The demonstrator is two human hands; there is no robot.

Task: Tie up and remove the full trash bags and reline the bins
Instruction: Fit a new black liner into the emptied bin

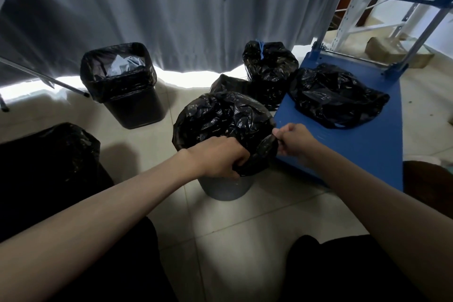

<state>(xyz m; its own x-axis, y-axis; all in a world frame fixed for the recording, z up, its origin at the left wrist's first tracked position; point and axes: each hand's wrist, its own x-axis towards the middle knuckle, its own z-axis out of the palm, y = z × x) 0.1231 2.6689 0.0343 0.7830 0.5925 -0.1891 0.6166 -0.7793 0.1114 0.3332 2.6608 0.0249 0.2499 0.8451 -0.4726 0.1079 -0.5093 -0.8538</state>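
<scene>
Hands work the near rim of the grey bin (226, 187) on the tiled floor (257, 223): left hand (220, 157) and right hand (295, 140), fingers clamped, each grip its black bag (220, 115).

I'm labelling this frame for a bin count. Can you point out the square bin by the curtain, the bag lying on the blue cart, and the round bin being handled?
Square bin (137, 108): head view, front wall.
Bag on cart (335, 98): head view, crumpled middle.
Round bin (225, 187): head view, grey lower wall.
</scene>
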